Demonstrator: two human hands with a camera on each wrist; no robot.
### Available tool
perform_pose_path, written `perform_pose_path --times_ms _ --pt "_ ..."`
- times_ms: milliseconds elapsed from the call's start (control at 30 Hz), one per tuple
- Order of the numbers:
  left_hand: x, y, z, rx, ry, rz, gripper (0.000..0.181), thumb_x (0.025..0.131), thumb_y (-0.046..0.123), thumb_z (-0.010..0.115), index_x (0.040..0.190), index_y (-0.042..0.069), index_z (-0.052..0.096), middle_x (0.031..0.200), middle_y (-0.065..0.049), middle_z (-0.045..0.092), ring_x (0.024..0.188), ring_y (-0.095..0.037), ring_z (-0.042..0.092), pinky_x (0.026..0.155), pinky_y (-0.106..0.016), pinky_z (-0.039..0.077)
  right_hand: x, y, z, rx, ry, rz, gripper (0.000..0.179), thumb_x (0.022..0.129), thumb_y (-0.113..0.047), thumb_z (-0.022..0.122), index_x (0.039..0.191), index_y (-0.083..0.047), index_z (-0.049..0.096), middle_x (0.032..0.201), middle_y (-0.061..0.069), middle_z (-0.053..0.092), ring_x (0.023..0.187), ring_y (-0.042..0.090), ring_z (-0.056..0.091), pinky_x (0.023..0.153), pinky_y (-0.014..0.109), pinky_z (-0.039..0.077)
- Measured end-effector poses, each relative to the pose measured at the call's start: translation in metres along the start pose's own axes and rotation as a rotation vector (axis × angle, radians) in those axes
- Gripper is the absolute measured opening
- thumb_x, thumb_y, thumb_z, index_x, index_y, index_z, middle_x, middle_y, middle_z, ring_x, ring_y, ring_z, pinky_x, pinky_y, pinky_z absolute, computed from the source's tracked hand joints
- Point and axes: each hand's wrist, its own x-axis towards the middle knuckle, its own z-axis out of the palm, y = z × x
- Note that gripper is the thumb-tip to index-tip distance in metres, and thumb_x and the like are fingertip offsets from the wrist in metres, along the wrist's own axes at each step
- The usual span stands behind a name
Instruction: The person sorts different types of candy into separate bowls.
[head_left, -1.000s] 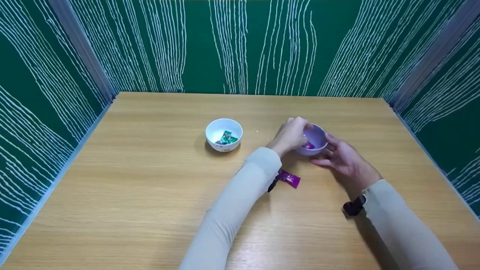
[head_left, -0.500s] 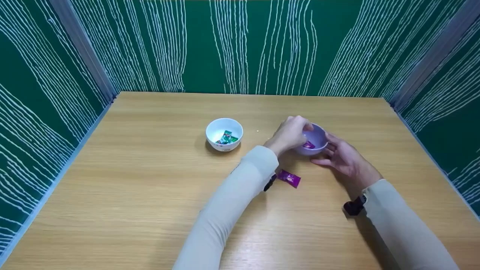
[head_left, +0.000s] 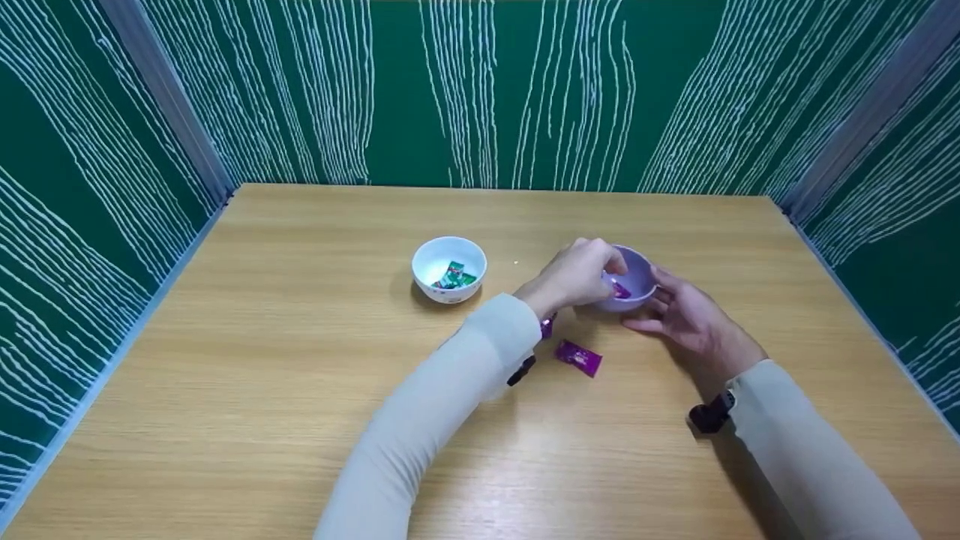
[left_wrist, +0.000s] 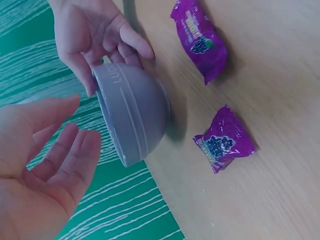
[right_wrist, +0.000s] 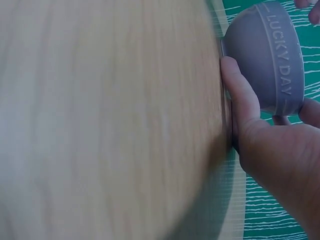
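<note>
A purple bowl (head_left: 639, 271) with raised lettering stands on the table, and my right hand (head_left: 690, 319) grips its right side, one finger at the rim and the thumb low near the base. My left hand (head_left: 576, 277) is at the bowl's left rim; in the left wrist view its thumb and fingers are loosely spread with nothing between them. Inside the bowl lies a purple-wrapped candy (head_left: 621, 290). Two purple-wrapped candies with grape pictures lie on the table in front, one candy (head_left: 579, 358) in plain view and another candy (head_left: 548, 326) partly behind my left wrist.
A white bowl (head_left: 448, 295) with several green-wrapped candies (head_left: 454, 274) stands to the left on the wooden table (head_left: 300, 337). Green panels with white streaks (head_left: 435, 90) enclose the back and sides of the table.
My left hand has drawn slightly back from inside the purple bowl, its forearm shifting left, so a second candy on the table now shows. My right hand stays on the bowl.
</note>
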Motion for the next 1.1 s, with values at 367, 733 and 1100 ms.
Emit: perform_pose_path --times_ms 367,733,1100 --pt "-0.018 -0.006 0.015 0.216 -0.187 0.112 0.034 0.086 0.013 0.080 0.120 0.016 0.075 0.117 0.003 0.070 0.105 -0.012 0.056 0.096 -0.026 0.045 0.000 0.000 0.000 0.001 -0.004 0.001 0.066 0.104 -0.042 0.053 0.162 -0.030 0.023 0.166 0.007 0.017 0.149 0.028 0.022 0.108 0.055 0.041" --pt "-0.035 -0.018 0.033 0.355 -0.422 0.063 0.051 0.082 0.012 0.086 0.129 0.019 0.067 0.121 0.003 0.061 0.106 -0.012 0.053 0.094 -0.026 0.046 0.001 -0.001 -0.002 -0.015 -0.010 0.002 0.064 0.106 -0.042 0.050 0.162 -0.032 0.023 0.167 0.007 0.015 0.150 0.028 0.019 0.108 0.056 0.040" --pt "-0.040 -0.023 0.039 0.349 -0.335 -0.011 0.030 0.083 0.012 0.085 0.112 0.015 0.077 0.097 0.004 0.067 0.089 -0.013 0.057 0.080 -0.025 0.048 0.002 0.001 -0.001 -0.010 0.019 0.010 0.064 0.104 -0.043 0.052 0.161 -0.034 0.025 0.166 0.006 0.016 0.148 0.029 0.021 0.106 0.055 0.043"
